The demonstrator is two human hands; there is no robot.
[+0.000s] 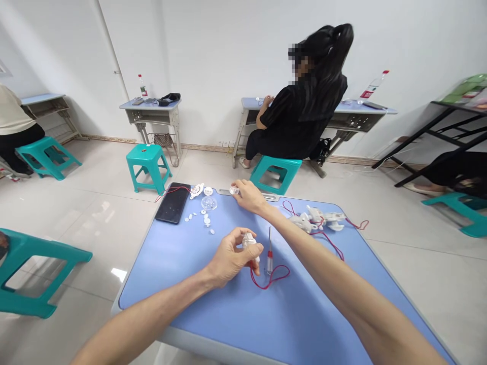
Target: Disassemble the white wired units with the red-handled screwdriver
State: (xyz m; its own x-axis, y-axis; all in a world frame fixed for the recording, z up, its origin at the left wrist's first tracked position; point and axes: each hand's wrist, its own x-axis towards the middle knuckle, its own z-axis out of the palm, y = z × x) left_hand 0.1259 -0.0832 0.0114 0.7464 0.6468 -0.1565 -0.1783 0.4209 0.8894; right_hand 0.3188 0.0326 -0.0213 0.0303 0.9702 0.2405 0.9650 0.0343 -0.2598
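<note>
My left hand (pixel 236 256) is closed around a small white plastic part (pixel 249 240) with a red cord (pixel 262 285) hanging from it onto the blue table (pixel 182 284). Farther off, near the table's back edge, my right hand (pixel 249 196) pinches a small clear round piece (pixel 234 191). A screwdriver (pixel 270 256) with a red and clear handle lies just right of my left hand. Left of my hands are several small white pieces (pixel 206 220), a clear disc (pixel 209 203) and a white part with red wire (pixel 197 191).
A black phone (pixel 173 204) lies at the table's back left. White assemblies with red cords (pixel 317 219) sit at the right, beyond my right forearm. Past the table a person in black (pixel 304 111) sits at another desk (pixel 357 107). Green stools (pixel 148 165) stand around.
</note>
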